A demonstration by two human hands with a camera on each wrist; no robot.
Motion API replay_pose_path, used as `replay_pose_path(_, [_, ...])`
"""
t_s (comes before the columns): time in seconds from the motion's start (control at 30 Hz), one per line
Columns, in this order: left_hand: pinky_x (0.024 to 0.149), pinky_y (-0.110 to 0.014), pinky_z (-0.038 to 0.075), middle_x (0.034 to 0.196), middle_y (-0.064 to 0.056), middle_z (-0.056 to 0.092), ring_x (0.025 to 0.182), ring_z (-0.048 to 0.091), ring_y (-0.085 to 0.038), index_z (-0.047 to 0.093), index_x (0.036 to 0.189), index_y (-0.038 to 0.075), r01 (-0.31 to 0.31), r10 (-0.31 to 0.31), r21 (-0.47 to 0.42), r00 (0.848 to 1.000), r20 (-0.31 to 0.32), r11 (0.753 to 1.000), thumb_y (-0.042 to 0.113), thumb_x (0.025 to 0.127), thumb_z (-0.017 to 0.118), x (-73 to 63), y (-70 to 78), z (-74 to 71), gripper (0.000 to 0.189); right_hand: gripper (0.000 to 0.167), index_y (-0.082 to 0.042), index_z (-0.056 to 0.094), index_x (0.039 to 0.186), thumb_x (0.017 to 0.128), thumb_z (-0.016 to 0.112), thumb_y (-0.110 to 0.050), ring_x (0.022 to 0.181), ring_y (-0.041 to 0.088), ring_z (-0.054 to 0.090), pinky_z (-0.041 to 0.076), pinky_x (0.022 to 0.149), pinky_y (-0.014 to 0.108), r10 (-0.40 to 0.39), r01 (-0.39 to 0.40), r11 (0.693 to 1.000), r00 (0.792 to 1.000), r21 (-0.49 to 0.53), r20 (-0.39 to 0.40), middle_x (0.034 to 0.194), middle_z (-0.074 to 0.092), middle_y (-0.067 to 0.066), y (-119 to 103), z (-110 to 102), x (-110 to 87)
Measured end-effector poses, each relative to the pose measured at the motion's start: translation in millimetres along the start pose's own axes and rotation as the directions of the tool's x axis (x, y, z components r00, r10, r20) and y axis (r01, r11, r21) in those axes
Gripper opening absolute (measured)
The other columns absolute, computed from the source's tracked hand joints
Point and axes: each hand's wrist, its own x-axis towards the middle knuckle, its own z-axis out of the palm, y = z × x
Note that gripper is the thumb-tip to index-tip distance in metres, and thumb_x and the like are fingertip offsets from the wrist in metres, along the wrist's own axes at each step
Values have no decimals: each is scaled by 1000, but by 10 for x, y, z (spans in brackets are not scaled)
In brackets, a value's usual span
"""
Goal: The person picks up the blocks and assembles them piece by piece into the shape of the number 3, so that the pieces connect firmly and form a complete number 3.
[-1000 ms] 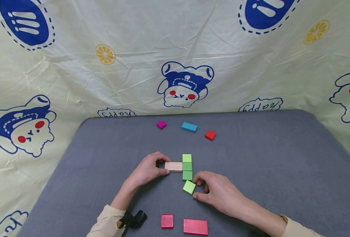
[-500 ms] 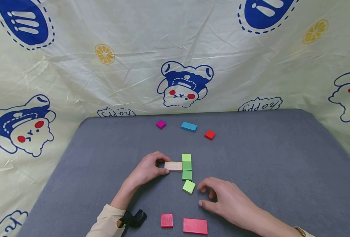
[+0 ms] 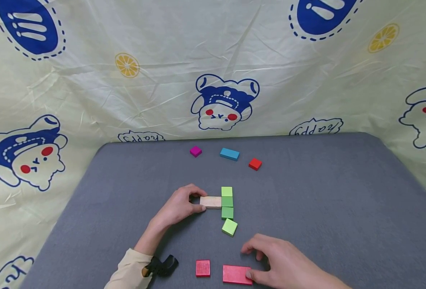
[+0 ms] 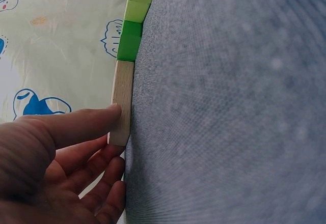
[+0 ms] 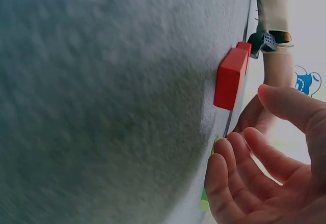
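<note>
"happy" (image 3: 141,137) reads in outlined bubbles (image 3: 315,127) on the pale sheet (image 3: 162,100); exclamation marks (image 3: 30,28) fill its blue ovals (image 3: 27,46)

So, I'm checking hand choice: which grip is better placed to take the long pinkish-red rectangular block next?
Right, probably: the right grip holds nothing and, in the head view, overlaps one end of that long pinkish-red block. The left grip pinches the pale rectangular wooden block.

You have a gray table (image 3: 325,200) in front of you. Behind it you see a pale, wrinkly sheet (image 3: 169,104) with cartoon animals (image 3: 225,100) and orange slices (image 3: 127,65), shiny in places.
</note>
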Motion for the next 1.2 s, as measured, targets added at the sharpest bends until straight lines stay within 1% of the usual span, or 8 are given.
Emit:
replay_pose_path(0.1, [86,-39,44,98,2,63,95,55,-20,74,104,10,-2,2,-1,1000,-2,1000,3,80,78,1,1,2,25,30,-31,65,108,82,79,-38,78,4,51,44,62,26,29,-31,998,999,50,45,88,54,-15,36,21,-27])
replay_pose_path(0.17, [87,-39,44,98,2,63,95,55,-20,74,104,10,-3,3,-4,1000,-1,1000,2,80,78,1,-1,2,25,30,-31,65,109,82,79,-35,78,4,51,44,61,25,32,-36,997,998,75,58,88,53,-15,56,39,-44])
replay_pose_path(0.27, [87,-39,44,99,2,63,95,55,-19,74,104,11,-3,3,-4,1000,1,1000,3,80,78,0,-6,0,25,30,-32,65,109,82,79,-33,80,3,51,44,61,24,3,-7,997,999,80,53,90,53,-17,77,71,-61])
replay_pose_path(0.47, [87,-39,43,98,2,63,95,55,-19,74,104,11,-9,9,0,1000,2,1000,3,80,78,-5,-16,-4,25,30,-32,65,108,82,80,-34,81,0,49,45,65,23,-49,47,998,998,52,38,92,52,-21,99,112,-61])
replay_pose_path(0.67, [87,-39,44,99,2,63,95,55,-19,74,104,11,-6,6,-3,1000,1,1000,3,80,78,-1,-7,-1,26,28,-31,65,106,83,80,-27,81,-1,50,47,67,23,-102,100,994,994,42,29,93,53,-22,114,141,-64])
replay_pose_path(0.73, [87,-39,44,98,2,63,95,55,-19,73,104,11,-9,9,-1,1000,0,1000,3,80,78,-3,-8,0,26,27,-31,65,105,83,79,-24,81,-2,50,47,67,23,-107,105,993,994,43,27,93,53,-22,113,153,-66])
replay_pose_path(1.03, [87,-40,44,101,2,62,97,55,-19,73,107,11,-31,31,2,999,10,1000,5,81,78,-27,-17,-2,27,26,-31,66,102,81,80,-26,79,-1,49,46,65,23,-54,52,997,998,48,31,90,52,-22,109,177,-64])
replay_pose_path(1.2, [88,-40,44,102,2,62,98,54,-19,72,108,12,-33,33,8,999,18,999,6,81,78,-33,-17,-13,28,26,-31,65,102,82,80,-27,78,-1,49,46,64,23,-52,50,997,998,53,28,90,52,-22,119,180,-70])
